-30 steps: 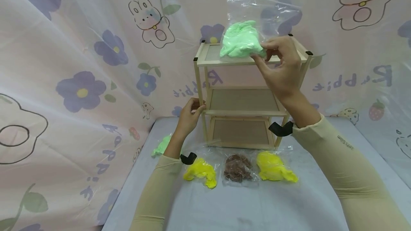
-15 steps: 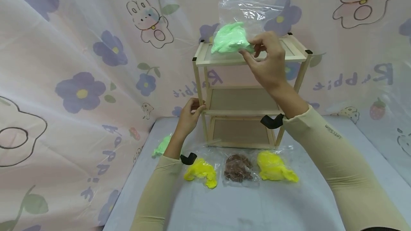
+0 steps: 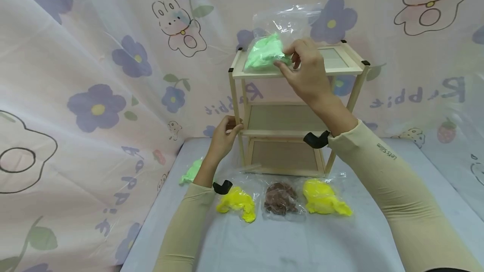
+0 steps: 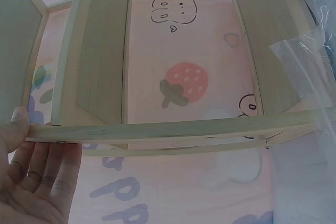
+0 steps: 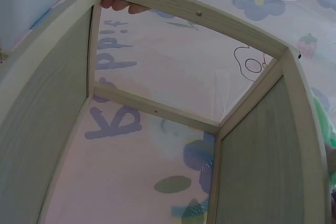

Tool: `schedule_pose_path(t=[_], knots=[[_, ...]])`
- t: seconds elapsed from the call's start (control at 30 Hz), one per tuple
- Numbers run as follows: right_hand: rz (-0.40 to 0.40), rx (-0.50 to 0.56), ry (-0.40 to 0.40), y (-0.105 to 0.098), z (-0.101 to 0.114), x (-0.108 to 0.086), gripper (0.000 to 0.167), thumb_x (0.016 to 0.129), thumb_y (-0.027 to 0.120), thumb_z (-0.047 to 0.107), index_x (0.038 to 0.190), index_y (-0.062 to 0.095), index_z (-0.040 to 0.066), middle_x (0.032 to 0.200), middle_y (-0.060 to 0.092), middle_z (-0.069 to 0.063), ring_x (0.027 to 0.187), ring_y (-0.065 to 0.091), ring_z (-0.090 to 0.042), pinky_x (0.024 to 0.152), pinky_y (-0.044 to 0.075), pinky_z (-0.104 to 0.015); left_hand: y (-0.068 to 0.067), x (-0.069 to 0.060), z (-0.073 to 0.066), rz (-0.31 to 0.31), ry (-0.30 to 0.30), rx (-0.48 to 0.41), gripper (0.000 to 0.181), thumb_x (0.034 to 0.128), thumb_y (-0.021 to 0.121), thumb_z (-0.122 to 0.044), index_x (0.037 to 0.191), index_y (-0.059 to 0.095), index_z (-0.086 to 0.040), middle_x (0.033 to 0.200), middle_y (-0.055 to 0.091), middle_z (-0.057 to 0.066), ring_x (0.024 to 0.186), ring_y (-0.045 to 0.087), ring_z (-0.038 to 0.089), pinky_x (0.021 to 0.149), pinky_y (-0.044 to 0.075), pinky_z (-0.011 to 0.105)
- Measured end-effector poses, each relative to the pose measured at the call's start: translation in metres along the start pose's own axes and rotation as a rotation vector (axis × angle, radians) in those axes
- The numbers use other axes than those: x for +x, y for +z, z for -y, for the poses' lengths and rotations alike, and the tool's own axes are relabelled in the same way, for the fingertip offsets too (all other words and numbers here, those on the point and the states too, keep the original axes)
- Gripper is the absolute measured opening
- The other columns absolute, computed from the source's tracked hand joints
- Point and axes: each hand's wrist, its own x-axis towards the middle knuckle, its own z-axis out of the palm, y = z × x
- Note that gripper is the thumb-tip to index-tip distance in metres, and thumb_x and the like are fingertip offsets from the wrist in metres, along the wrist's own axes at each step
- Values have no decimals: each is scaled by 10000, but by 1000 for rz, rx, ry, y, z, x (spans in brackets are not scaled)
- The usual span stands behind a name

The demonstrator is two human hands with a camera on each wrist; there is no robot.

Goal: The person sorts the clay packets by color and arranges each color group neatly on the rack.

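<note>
My right hand (image 3: pixel 308 70) pinches the lower right corner of a clear zip bag with a light green, clay-like lump (image 3: pixel 264 52) inside. That bag is at the left part of the top shelf of a wooden three-tier rack (image 3: pixel 298 132); whether its underside touches the shelf I cannot tell. At the rack's left front post, my left hand (image 3: pixel 223 137) grips the wood by the middle shelf. In the left wrist view the thumb and fingers of the left hand (image 4: pixel 39 177) close round the post (image 4: pixel 173 131). The right wrist view shows only a sliver of the green bag (image 5: pixel 326 124).
Before the rack lie a bag of yellow lump (image 3: pixel 237 202), a bag of brown lump (image 3: pixel 280 198) and a second yellow one (image 3: pixel 324 196). Another green lump (image 3: pixel 192 171) lies left, partly behind the left forearm. A printed curtain (image 3: pixel 124 95) hangs around the table (image 3: pixel 302 242).
My right hand has moved left and slightly down with the green bag, from above the middle of the top shelf to its left part. The left hand stays on the post.
</note>
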Motion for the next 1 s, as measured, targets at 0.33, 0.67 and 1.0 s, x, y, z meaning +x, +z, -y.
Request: schedule_pose_path(t=[0.33,0.67,1.0], knots=[[114,-63,60,-2,5,2,258,978,815,96,1091,663,-80,987,623,-218,845,603,-294,759,478,-245,0,-1,1,1,2,-7,285,1085,662,-232,1292,627,-40,1232,706,134,1182,679,312,1045,596,467],[212,-86,131,-7,5,4,212,1020,755,80,1167,697,-60,1039,699,-212,948,637,-341,868,553,-433,3,-1,0,9,-12,-32,285,1079,673,-230,1292,631,-47,1232,703,124,1182,676,301,1047,595,452],[267,-123,165,-9,8,5,319,1071,683,127,1313,656,-78,1166,665,-238,1057,636,-364,949,579,-450,2,0,2,13,-7,-42,279,1084,667,-222,1302,627,-53,1233,698,120,1185,666,297,1048,591,468]])
